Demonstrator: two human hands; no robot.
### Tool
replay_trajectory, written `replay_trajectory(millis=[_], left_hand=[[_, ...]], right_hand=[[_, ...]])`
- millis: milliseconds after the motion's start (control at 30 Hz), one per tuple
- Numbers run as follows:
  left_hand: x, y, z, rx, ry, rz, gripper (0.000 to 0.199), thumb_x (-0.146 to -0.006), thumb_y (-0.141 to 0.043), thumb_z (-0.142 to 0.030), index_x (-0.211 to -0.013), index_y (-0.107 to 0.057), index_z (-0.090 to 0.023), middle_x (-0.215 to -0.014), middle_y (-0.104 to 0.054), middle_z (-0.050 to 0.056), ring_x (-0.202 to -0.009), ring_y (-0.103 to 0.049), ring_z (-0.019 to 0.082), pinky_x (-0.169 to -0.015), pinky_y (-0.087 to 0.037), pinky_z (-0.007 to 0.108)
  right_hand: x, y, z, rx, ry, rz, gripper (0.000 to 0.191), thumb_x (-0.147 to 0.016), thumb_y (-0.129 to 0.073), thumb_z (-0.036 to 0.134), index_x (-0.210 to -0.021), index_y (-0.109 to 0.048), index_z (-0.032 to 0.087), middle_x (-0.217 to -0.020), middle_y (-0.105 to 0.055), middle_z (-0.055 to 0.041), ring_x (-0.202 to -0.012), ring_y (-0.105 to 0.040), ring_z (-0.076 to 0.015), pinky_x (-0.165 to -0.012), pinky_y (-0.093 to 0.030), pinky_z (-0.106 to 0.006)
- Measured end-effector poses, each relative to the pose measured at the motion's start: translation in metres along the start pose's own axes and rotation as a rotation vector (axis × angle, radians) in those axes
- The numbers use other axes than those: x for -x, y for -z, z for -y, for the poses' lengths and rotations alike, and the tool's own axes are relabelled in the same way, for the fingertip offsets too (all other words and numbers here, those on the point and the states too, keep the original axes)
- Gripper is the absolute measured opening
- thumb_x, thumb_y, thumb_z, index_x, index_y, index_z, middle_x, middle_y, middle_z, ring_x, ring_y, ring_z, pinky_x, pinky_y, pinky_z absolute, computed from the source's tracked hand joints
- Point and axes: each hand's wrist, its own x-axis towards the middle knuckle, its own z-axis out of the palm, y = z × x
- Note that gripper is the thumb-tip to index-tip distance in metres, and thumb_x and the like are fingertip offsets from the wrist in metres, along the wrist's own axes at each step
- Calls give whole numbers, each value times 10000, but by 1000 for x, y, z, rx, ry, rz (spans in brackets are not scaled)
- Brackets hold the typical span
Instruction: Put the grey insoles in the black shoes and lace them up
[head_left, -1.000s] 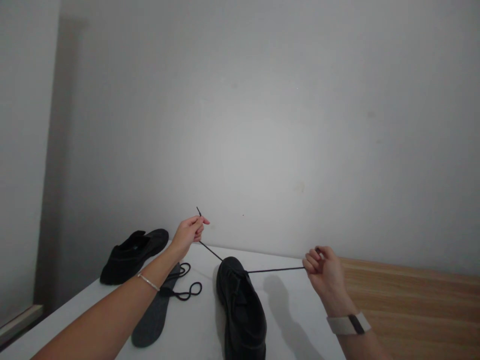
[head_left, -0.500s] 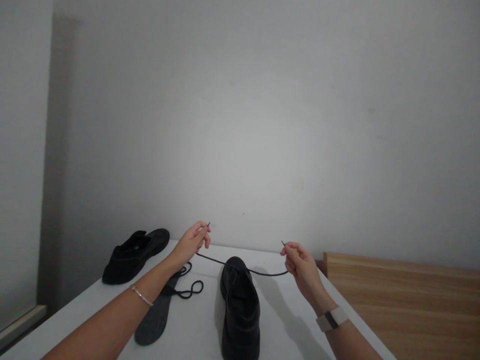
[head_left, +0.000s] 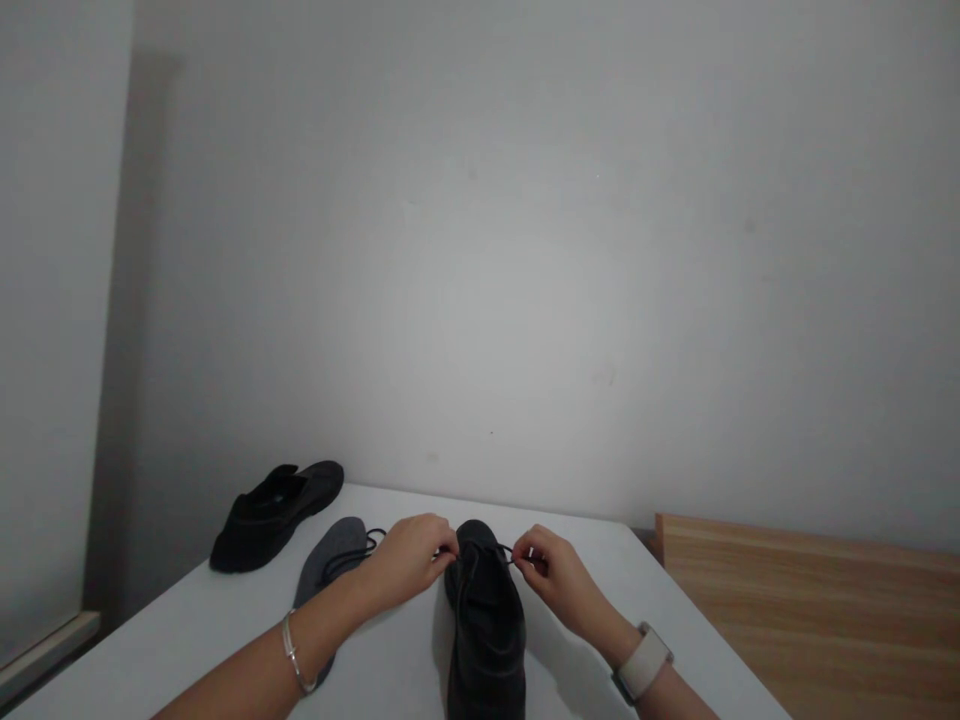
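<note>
A black shoe (head_left: 487,640) stands upright on the white table, its toe toward the wall. Just right of its front opening, my right hand (head_left: 551,570) pinches a dark shoelace (head_left: 504,550) that runs out from the shoe. My left hand (head_left: 420,550) is closed at the left side of the shoe's front, fingertips pressed together on a bit of lace. The lace's end there is hidden by the fingers. Under and behind my left forearm lies a grey insole (head_left: 334,545) with another black lace (head_left: 349,560) on top of it.
A second black shoe (head_left: 277,515) sits at the table's far left edge. The white table (head_left: 390,670) meets a grey wall (head_left: 487,300) at the back. To the right is a wooden panel (head_left: 795,610).
Both hands have come down and inward, from wide apart with raised lace ends to close beside the shoe's front. The lace no longer spans wide on either side.
</note>
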Motion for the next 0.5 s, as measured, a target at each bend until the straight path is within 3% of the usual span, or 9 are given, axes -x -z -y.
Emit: replay_trajectory(millis=[267, 500], left_hand=[[1, -14, -2, 49, 55, -93, 208, -798, -488, -177, -836, -692, -191, -860, -694, 52, -823, -609, 198, -746, -423, 281], [1, -16, -4, -5, 60, -87, 216, -784, -481, -165, -831, -689, -195, -853, -684, 56, -825, -601, 205, -740, -415, 292]], right_hand=[[3, 0, 0, 26, -8, 4, 139, -809, -514, 90, -788, -620, 177, -787, -567, -22, -691, -535, -133, -623, -410, -238], [-1, -5, 2, 41, -30, -24, 132, -819, -514, 95, -782, -615, 172, -781, -565, -24, -695, -533, -138, -627, -407, -243]])
